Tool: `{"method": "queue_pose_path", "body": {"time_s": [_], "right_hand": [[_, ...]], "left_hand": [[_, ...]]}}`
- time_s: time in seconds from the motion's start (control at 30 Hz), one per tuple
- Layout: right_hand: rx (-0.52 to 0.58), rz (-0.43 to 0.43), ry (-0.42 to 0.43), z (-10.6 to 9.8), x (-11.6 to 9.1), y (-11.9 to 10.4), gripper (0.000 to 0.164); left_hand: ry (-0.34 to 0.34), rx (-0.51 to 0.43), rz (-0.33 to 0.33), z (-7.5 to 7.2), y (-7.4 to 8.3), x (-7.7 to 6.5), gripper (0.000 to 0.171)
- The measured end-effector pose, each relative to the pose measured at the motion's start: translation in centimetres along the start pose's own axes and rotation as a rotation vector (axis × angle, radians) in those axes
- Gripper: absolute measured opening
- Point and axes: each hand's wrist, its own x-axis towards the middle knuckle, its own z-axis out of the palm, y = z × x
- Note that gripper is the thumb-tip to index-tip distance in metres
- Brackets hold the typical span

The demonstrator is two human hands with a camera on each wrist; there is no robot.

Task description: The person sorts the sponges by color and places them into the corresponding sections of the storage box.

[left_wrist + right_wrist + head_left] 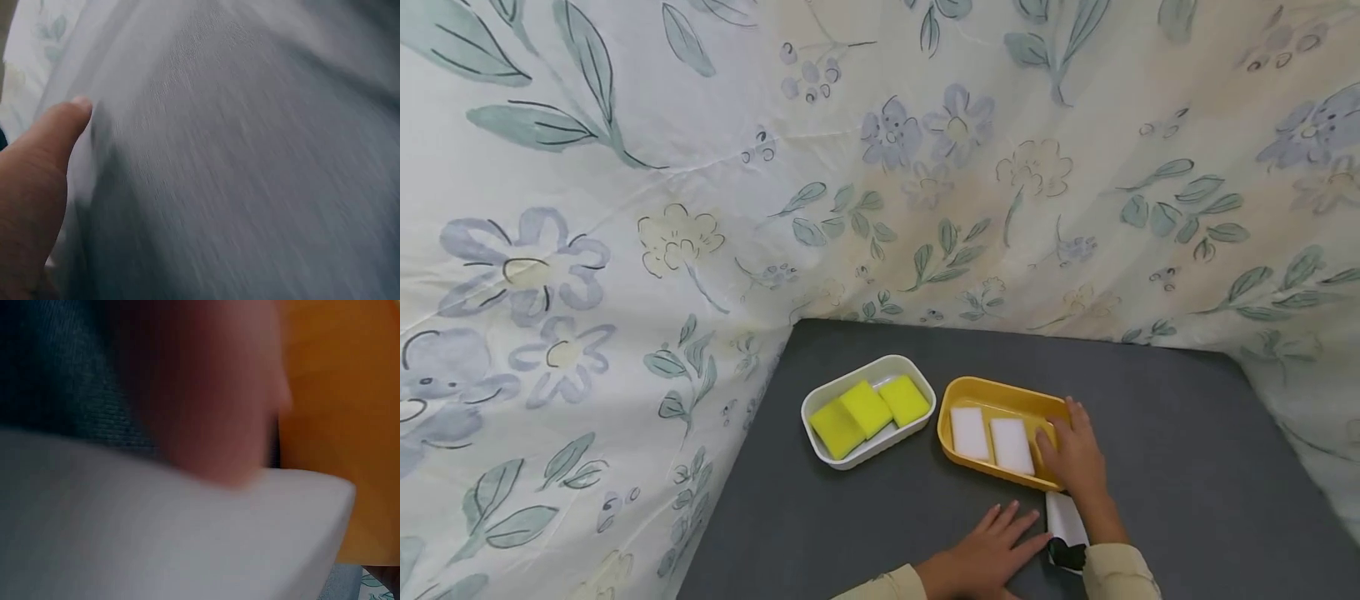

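My right hand (1078,458) reaches over the right end of a yellow tray (951,454), its fingers spread near the rim; nothing shows in its grasp. Two white sponges (970,433) lie side by side in the tray, left of this hand. Beneath the right wrist is a white piece (1065,518) with a black part (1066,554). In the right wrist view, a blurred finger (212,412) overlaps a large white surface (187,537) close to the camera. My left hand (988,558) lies on the dark table with fingers spread; its thumb (59,128) shows in the left wrist view.
A white tray (880,450) with three yellow sponges (865,408) stands left of the yellow tray. The dark grey table (865,533) meets a floral cloth (730,250) at its back and left.
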Motion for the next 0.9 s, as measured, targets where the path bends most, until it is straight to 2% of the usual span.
{"method": "queue_pose_path", "body": {"time_s": [0.1, 0.3, 0.5, 0.9], "right_hand": [[0.004, -0.01, -0.01, -0.1, 0.5, -0.1, 0.036], [0.001, 0.012, -0.047, -0.2, 0.4, -0.3, 0.039], [-0.005, 0.005, -0.037, -0.5, 0.2, -0.3, 0.039], [-0.007, 0.037, -0.068, -0.8, -0.4, 0.2, 0.04]], "left_hand": [[0.074, -0.006, -0.002, -0.4, 0.8, 1.2, 0.095], [0.221, -0.1, -0.022, 0.0, 1.5, 2.9, 0.09], [0.236, -0.086, -0.043, 0.0, 1.0, 4.2, 0.076], [0.276, -0.115, -0.051, 0.2, 1.1, 5.2, 0.042]]}}
